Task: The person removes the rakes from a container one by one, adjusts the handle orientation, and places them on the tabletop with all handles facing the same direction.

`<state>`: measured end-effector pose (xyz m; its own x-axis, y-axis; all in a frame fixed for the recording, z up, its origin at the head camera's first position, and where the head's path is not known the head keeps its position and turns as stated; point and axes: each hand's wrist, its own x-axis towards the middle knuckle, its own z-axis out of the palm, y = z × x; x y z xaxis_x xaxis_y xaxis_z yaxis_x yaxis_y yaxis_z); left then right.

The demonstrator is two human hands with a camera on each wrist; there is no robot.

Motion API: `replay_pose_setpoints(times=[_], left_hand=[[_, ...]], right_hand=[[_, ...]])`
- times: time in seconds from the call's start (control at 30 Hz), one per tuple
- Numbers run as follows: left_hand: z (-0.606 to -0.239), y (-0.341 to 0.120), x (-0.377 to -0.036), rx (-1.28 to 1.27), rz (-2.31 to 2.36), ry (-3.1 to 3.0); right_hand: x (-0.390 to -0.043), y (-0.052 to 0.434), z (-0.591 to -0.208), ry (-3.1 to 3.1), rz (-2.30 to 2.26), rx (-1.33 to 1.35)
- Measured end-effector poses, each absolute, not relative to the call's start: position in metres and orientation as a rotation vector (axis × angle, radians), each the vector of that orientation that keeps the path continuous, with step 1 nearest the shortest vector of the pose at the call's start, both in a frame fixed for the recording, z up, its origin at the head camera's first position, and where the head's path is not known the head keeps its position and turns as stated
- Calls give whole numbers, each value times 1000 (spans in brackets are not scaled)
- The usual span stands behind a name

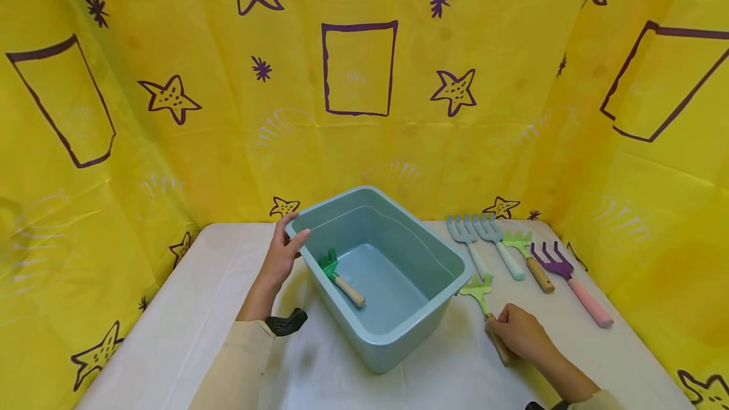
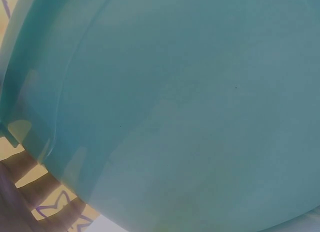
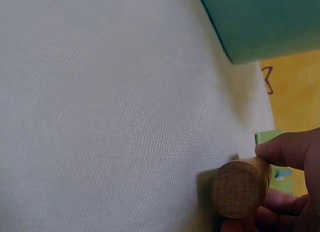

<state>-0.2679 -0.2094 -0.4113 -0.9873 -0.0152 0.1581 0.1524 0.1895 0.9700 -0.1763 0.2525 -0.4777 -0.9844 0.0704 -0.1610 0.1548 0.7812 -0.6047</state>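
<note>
A blue-green plastic basin (image 1: 411,335) stands on the table, turned at an angle. My left hand (image 1: 283,250) grips its left rim, thumb over the edge; in the left wrist view the basin wall (image 2: 190,112) hides most else. Inside lies a small green hand rake (image 1: 329,263) with a pale wooden handle. Right of the basin, my right hand (image 1: 519,332) pinches the wooden handle of a light-green hand rake (image 1: 477,291), its head beside the basin's right corner. The right wrist view looks onto the round handle end (image 3: 239,192), just above or on the cloth.
To the right lie two blue-grey hand forks (image 1: 466,233) (image 1: 491,230), another light-green rake (image 1: 518,242) with a wooden handle, and a purple fork (image 1: 560,267) with a pink handle. A white cloth (image 1: 188,309) covers the table. Yellow patterned curtains (image 1: 364,144) enclose three sides.
</note>
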Motion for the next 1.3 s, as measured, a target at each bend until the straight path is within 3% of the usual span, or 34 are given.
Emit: replay_pose_setpoints(times=[0.57,0.9,1.3], left_hand=[[-409,-209,-266,-152,-1938,-2310],[-411,-210,-268,-133,-1928,-2317],[-392,-205,-254,-161,-1972,-2327]], right_hand=[[-182,250,-462,2807,-970,178],[-198,249,-395,2980,-1117,110],[-224,206,-314,2957,-1377,-74]])
